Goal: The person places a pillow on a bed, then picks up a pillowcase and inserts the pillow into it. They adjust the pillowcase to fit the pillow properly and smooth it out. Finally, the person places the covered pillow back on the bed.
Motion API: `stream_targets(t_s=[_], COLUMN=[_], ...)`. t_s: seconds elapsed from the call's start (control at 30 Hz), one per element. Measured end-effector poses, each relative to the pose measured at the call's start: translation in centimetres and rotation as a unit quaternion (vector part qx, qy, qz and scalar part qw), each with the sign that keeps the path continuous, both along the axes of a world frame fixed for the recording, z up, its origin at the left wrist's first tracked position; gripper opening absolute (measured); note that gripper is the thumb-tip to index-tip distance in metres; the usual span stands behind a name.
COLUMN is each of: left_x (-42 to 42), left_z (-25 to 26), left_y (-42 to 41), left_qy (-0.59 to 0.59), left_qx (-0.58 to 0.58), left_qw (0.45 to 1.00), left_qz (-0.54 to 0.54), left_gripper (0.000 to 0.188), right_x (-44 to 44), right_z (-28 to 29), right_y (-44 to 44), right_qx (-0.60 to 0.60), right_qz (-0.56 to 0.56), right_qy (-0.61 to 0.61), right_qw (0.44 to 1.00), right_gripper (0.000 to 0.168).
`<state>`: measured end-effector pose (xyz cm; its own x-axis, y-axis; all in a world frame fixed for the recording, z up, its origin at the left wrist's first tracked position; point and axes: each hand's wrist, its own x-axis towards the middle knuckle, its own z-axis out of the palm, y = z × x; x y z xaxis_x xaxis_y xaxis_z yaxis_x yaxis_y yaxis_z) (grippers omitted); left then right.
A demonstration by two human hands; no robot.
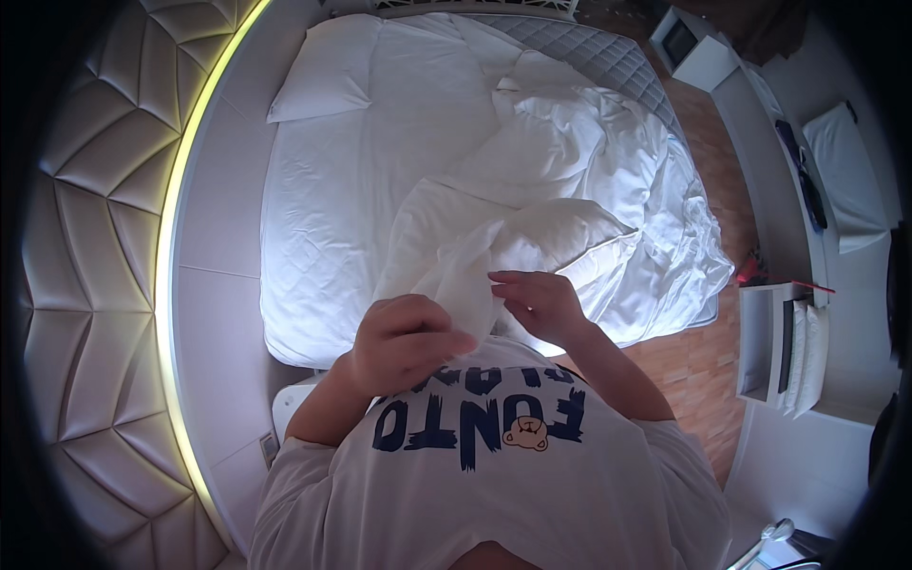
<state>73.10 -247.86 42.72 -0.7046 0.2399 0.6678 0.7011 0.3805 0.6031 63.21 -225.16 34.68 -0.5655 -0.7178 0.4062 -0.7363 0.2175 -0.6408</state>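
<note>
My left hand [410, 345] is raised in front of my chest, its fingers curled at a thin white cloth [467, 278]; a blur hides just how it grips. My right hand [538, 303] is on the other side of this cloth, fingers bent, their tips at its edge; whether they pinch it is unclear. Beyond the hands a white pillow [563, 228] lies on the near part of a rumpled white duvet [556, 149]. The duvet covers the right part of the bed, over a smooth white sheet [313, 235]. Another white pillow [328, 71] rests at the far left corner.
A grey quilted mattress [605, 57] shows at the far right corner. Left of the bed stands a padded wall [107, 249] with a light strip. On the right are wooden flooring [719, 192], an open white cabinet [762, 349] and a white box-like unit [702, 60].
</note>
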Motion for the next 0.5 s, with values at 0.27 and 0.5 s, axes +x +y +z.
stream_targets(t_s=[0.27, 0.5], left_x=[-0.1, 0.0], left_z=[0.0, 0.0], left_y=[0.1, 0.0], left_qy=[0.01, 0.001], left_qx=[0.0, -0.009], left_qw=[1.0, 1.0], left_qz=[0.008, -0.008], left_gripper=[0.033, 0.034], right_x=[1.9, 1.0], right_z=[-0.4, -0.9], right_y=[-1.3, -1.9], right_qx=[0.014, -0.026], right_qz=[-0.01, 0.022], right_qy=[0.075, 0.167], right_qw=[0.997, 0.985], right_gripper=[0.02, 0.021])
